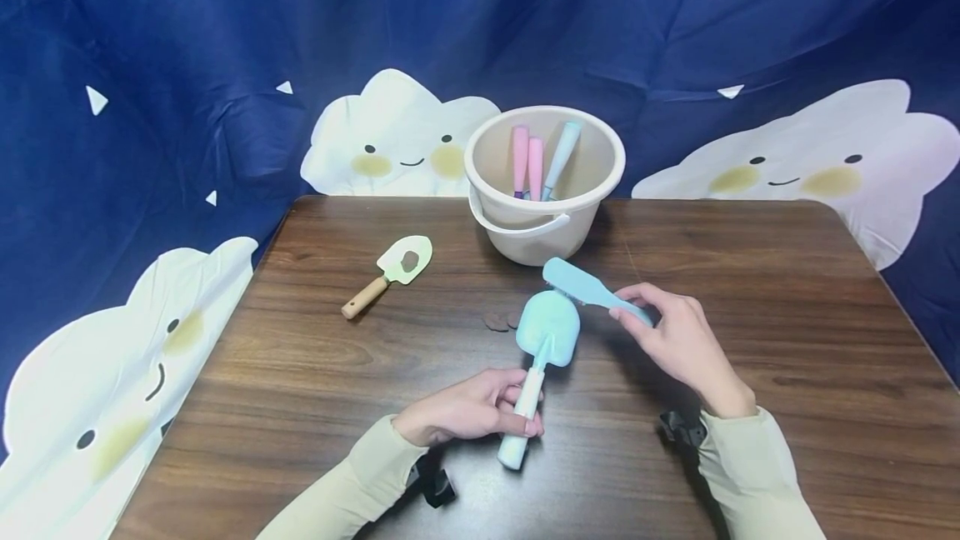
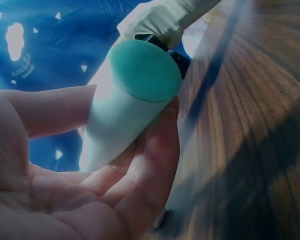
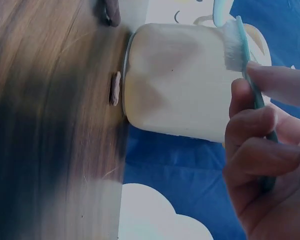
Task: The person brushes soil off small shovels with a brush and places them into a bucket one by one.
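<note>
A light blue shovel (image 1: 550, 325) with a pale handle (image 1: 528, 394) is held above the table by my left hand (image 1: 480, 407), its fingers and thumb wrapped round the handle. The handle's green end (image 2: 146, 70) faces the left wrist camera. My right hand (image 1: 678, 344) pinches a light blue brush (image 1: 588, 283) by its handle. White bristles (image 3: 233, 49) point toward the shovel's blade, at its far right edge; whether they touch it I cannot tell. Flat brown pieces (image 1: 495, 322) lie on the table just left of the blade.
A cream bucket (image 1: 543, 240) stands at the table's back edge, with pink handles (image 1: 521, 158) and a blue handle (image 1: 562, 157) sticking up inside. At the back left lies a pale green trowel (image 1: 393, 263) with a wooden handle, a brown piece (image 1: 409, 261) on its blade.
</note>
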The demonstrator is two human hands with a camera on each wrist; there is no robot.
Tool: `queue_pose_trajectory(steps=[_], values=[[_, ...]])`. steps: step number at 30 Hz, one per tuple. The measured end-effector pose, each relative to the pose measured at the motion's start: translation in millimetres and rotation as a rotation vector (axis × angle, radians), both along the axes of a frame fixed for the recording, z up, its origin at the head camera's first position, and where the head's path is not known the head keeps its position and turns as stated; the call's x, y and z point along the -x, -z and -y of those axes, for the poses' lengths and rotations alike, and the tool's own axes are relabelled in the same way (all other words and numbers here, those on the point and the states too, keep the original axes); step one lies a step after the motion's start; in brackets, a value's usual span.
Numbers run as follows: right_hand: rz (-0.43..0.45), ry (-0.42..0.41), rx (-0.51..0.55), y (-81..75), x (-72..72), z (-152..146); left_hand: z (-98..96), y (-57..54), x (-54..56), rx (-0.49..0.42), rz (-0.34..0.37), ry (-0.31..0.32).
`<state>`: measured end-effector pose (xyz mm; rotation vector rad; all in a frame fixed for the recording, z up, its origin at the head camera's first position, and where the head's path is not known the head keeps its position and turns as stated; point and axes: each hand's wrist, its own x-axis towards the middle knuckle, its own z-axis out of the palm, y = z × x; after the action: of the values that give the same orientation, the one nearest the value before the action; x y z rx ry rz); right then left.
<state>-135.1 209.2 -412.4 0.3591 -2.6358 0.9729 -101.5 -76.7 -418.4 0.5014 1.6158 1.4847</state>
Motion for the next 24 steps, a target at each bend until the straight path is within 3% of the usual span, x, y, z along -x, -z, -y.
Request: queue_pose_trajectory(steps=[7,13,19,24], values=[[0.039,0.033,-0.044,0.9,0.6,-1.5,0.4,0.0,2.1,-0.013,-0.010,0.016],[0.057,0.024,-0.037,3.1,-0.1,-1.7,2.3,-22.1,11.8,-0.041,-0.054,-0.018],[0.051,0.005,-0.035,2.5,-0.4,-0.6,4.9,-50.4,28.5,-0.070,-0.139,-0.128],[0.058,-0.002,-0.040,2.4,-1.2,0.5,0.2,-59.3,46.2,-0.135,-0.144,-0.255]])
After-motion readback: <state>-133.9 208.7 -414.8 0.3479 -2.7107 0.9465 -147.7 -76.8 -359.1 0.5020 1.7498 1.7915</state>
